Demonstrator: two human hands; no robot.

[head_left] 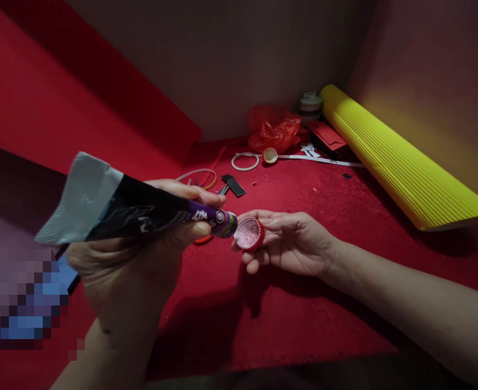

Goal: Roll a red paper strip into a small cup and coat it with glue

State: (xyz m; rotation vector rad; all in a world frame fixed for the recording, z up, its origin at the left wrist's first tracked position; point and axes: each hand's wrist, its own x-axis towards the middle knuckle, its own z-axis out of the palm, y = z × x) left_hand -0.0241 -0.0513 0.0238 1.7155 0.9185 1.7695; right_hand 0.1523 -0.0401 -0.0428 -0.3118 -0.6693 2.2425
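My left hand [141, 260] is wrapped round a black and purple squeeze tube [157, 208] with a grey crimped end. The tube's narrow end points right, at the rim of a small cup of coiled corrugated paper [249, 234], red outside and whitish inside. Whether tube and cup touch, I cannot tell. Thumb and fingers of my right hand [291, 238] hold that cup by its right side, its hollow tilted toward the tube. Under the left hand, part of an orange-red handle [203, 240] shows; the rest is hidden.
On the red table [320, 303] lie a white ring [245, 161], a small tan cup [269, 156], a black piece [234, 185] and a white strip [324, 159]. Behind are a red plastic bag [277, 130] and a lidded container [311, 103]. A yellow corrugated roll [397, 157] lies right; a red sheet [80, 97] leans left.
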